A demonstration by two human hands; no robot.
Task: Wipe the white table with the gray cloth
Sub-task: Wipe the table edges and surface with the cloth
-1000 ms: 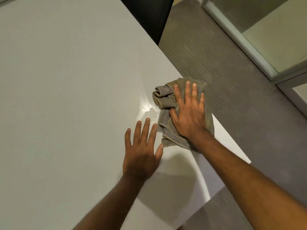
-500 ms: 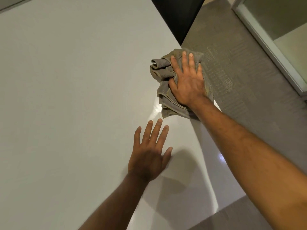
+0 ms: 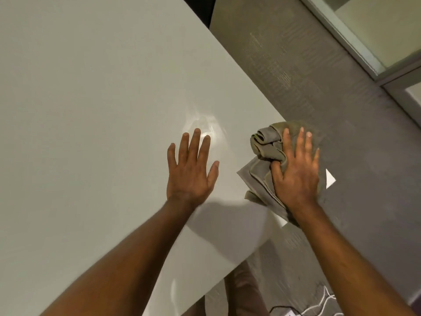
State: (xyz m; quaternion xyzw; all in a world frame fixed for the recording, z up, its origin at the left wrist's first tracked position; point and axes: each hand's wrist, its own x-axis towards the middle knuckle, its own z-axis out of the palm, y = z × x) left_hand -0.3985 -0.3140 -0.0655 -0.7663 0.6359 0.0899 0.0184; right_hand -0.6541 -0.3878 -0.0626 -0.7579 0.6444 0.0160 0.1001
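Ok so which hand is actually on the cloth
The right hand. It presses flat on the gray cloth at the table corner, while the left hand lies spread on bare tabletop beside it, apart from the cloth.

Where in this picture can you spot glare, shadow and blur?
Head view: glare shines on the white table just beyond the left hand; a soft shadow lies under the left wrist; the forearms near the bottom edge look blurred; the right hand on the gray cloth is fairly sharp.

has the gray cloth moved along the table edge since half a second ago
Yes. The gray cloth under the right hand has slid back along the white table edge toward its near corner.
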